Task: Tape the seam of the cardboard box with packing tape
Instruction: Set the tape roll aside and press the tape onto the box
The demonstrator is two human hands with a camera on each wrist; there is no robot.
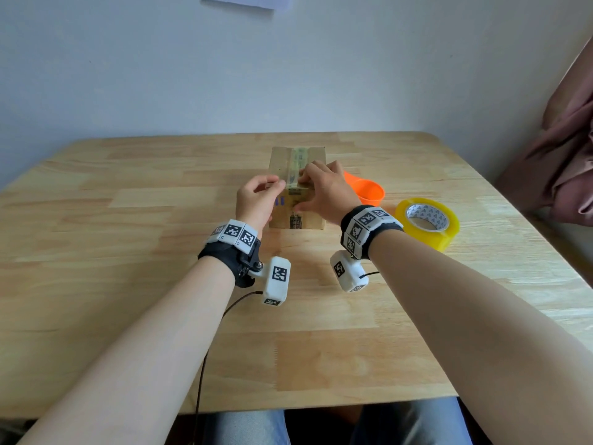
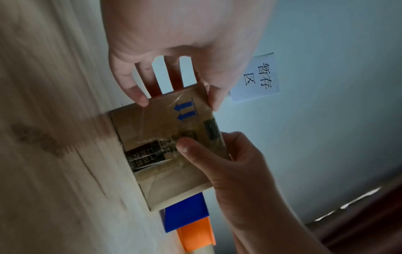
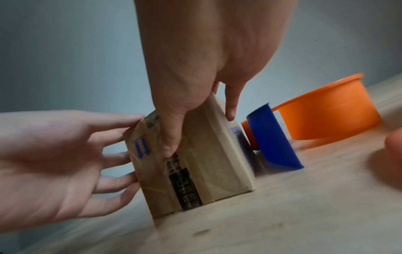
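Table front: near edge of the wooden table [image 1: 134, 332] bare between the forearms, wide room on the left side.
Left hand: left hand [image 1: 256, 200] at the box's left face and near top edge — fingers straight and spread, tips touching the cardboard, nothing clasped.
Right hand: right hand [image 1: 321, 191] draped over the near top edge; thumb [image 2: 185, 146] pressed flat on the front face over the tape end, fingers lying on the lid, clasping the box corner.
Box: cardboard box [image 1: 303, 216] upright near the table's middle, bottom edges flat on the wood, front face toward the person.
Seam: strip of clear tape [image 1: 300, 159] along the lid's centre line, folded down over the near edge onto the front.
Right side: yellow tape roll [image 1: 428, 224] lying flat, near the right wrist, apart from the box.
Behind box: orange tape dispenser [image 1: 369, 191] with blue blade guard [image 3: 272, 137], just beside the box's right face.
Far edge: bare strip of table beyond the box, then wall [image 1: 192, 75].
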